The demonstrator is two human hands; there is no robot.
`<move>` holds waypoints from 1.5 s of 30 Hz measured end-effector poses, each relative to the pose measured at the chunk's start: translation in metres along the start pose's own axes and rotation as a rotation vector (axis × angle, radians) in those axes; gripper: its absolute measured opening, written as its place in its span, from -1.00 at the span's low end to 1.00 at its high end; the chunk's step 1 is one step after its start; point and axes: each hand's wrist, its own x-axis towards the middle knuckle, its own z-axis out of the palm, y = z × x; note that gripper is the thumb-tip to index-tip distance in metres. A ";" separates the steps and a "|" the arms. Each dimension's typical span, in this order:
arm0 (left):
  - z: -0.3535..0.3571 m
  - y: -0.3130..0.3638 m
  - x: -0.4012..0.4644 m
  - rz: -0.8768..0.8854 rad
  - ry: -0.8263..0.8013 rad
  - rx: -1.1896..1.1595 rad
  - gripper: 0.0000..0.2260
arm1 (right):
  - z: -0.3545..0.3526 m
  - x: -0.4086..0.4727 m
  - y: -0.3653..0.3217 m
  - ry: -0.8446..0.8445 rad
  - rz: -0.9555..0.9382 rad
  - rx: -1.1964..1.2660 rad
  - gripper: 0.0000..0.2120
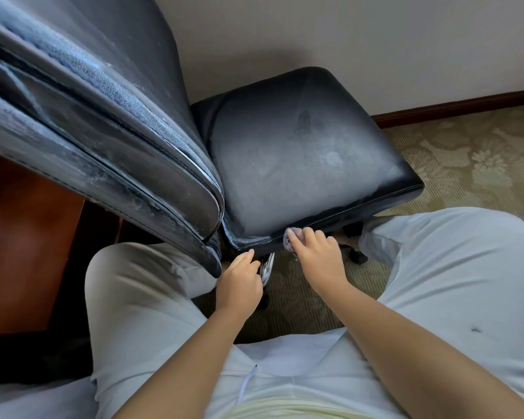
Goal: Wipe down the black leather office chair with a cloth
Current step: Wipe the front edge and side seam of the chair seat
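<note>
Wiping the side edge of the seat (pixel 300 152). Leftmost, chair back (pixel 97 122), dusty along its seams. Then left hand (pixel 239 282), fingers loosely curled, grasping nothing, near the seat corner. Right hand (pixel 315 255) pressing the cloth (pixel 288 240) against the stitched edge. Next, probably: sliding along that edge, with steady pressure.

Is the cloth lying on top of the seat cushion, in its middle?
No. The right hand presses the cloth against the side edge of the seat cushion nearest the person, not its middle.
</note>
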 end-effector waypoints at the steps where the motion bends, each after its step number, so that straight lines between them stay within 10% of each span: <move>1: -0.001 0.000 0.000 -0.007 0.003 -0.004 -0.77 | 0.000 0.002 -0.003 0.006 -0.004 0.016 -0.39; 45: -0.014 0.008 -0.002 -0.268 -0.232 -0.107 -0.72 | -0.005 0.010 -0.010 0.012 -0.230 -0.024 -0.37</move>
